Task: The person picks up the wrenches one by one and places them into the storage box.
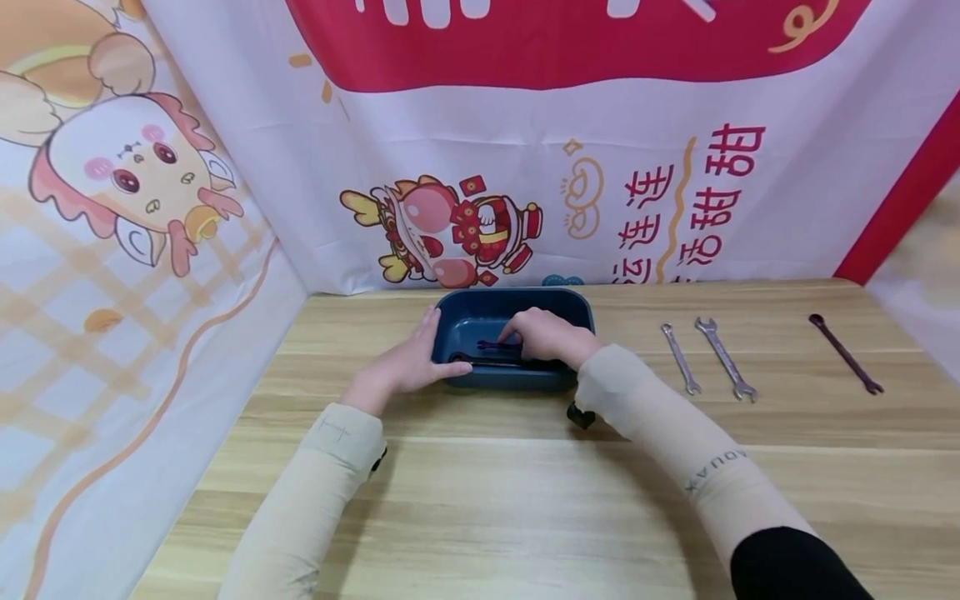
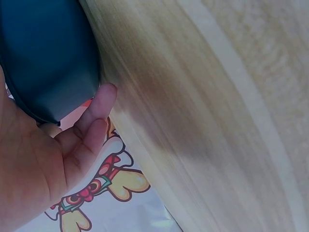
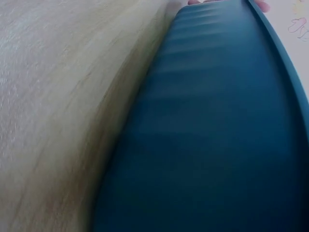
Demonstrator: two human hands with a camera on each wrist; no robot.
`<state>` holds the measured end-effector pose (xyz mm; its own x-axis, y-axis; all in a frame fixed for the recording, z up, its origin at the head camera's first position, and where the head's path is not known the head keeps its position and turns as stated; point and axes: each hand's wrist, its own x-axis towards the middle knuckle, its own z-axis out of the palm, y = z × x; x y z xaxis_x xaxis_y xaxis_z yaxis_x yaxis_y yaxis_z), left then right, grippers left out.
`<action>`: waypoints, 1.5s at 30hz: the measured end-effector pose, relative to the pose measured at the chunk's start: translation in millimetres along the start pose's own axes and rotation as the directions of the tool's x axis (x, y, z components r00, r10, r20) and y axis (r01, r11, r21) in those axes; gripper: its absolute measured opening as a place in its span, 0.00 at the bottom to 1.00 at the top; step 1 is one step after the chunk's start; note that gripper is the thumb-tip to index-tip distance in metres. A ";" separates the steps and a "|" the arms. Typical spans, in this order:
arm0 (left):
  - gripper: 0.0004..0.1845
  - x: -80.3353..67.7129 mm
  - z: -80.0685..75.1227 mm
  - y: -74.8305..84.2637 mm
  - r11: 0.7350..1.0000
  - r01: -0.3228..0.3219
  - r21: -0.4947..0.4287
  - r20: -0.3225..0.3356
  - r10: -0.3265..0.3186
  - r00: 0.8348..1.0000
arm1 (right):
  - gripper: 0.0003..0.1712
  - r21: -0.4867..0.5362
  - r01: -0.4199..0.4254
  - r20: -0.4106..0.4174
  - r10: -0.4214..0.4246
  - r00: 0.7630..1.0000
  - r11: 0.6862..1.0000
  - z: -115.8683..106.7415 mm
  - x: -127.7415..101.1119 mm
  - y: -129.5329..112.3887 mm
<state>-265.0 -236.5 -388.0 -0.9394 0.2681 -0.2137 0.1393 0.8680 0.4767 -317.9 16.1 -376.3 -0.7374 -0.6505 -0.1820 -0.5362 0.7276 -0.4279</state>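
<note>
A dark blue rectangular bin [image 1: 510,381] stands on the table near the back cloth. My left hand [image 1: 408,358] holds its left end, thumb over the front rim and fingers along the outer side; the left wrist view shows this hand [image 2: 43,164] against the bin wall [image 2: 48,58]. Reaching inside, my right hand [image 1: 551,335] pinches the right end of a small dark wrench [image 1: 489,345]. A longer dark wrench [image 1: 491,361] lies along the inner front wall, partly hidden by that hand. Only the bin's outer wall [image 3: 217,121] fills the right wrist view.
Right of the bin, two silver wrenches lie on the wooden table [image 1: 480,500]: a smaller one [image 1: 681,358] and a larger one [image 1: 726,358]. A dark wrench [image 1: 846,353] lies farther right. Printed cloth [image 1: 487,125] hangs behind the table.
</note>
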 end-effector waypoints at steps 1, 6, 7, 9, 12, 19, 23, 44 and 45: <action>0.66 0.0 -0.3 0.6 1.000 0.001 0.001 0.000 -0.001 1.000 | 0.24 0.002 -0.004 0.002 0.004 1.000 1.000 0.4 0.6 -0.6; 0.65 1.1 -0.5 1.6 1.000 0.000 0.006 0.001 0.000 1.000 | 0.25 0.006 -0.017 0.011 0.017 1.000 1.000 2.7 3.0 -3.2; 0.65 1.3 -0.5 1.8 1.000 0.000 0.005 0.002 0.000 1.000 | 0.25 0.003 -0.016 0.012 0.016 1.000 1.000 3.3 3.4 -3.6; 0.64 1.3 -0.5 2.2 1.000 0.004 0.002 0.004 -0.004 1.000 | 0.25 -0.006 -0.018 0.010 0.019 1.000 1.000 4.7 4.3 -4.1; 0.64 1.6 -0.6 3.0 1.000 0.009 0.001 0.006 -0.009 1.000 | 0.26 -0.020 -0.019 0.004 0.019 1.000 1.000 6.9 5.6 -4.0; 0.64 1.7 -0.2 3.2 1.000 0.008 0.006 0.005 -0.008 1.000 | 0.25 -0.001 -0.011 -0.012 0.011 1.000 1.000 10.6 8.7 -1.9; 0.64 2.1 -0.1 2.8 1.000 0.008 0.010 0.008 -0.008 1.000 | 0.24 0.002 0.000 -0.013 0.000 1.000 1.000 11.2 9.9 -1.8; 0.64 -1.0 -2.0 3.4 1.000 0.015 0.011 0.020 -0.015 1.000 | 0.23 0.054 -0.012 0.014 0.011 1.000 0.998 14.1 17.0 3.4; 0.64 -1.1 -2.1 3.4 1.000 0.015 0.010 0.020 -0.016 1.000 | 0.23 0.055 -0.012 0.016 0.012 1.000 0.998 14.1 17.2 3.3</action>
<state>-264.1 -234.8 -384.4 -0.9348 0.2631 -0.2385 0.1281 0.8763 0.4645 -326.6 4.3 -393.3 -0.7370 -0.6454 -0.2009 -0.5037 0.7226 -0.4735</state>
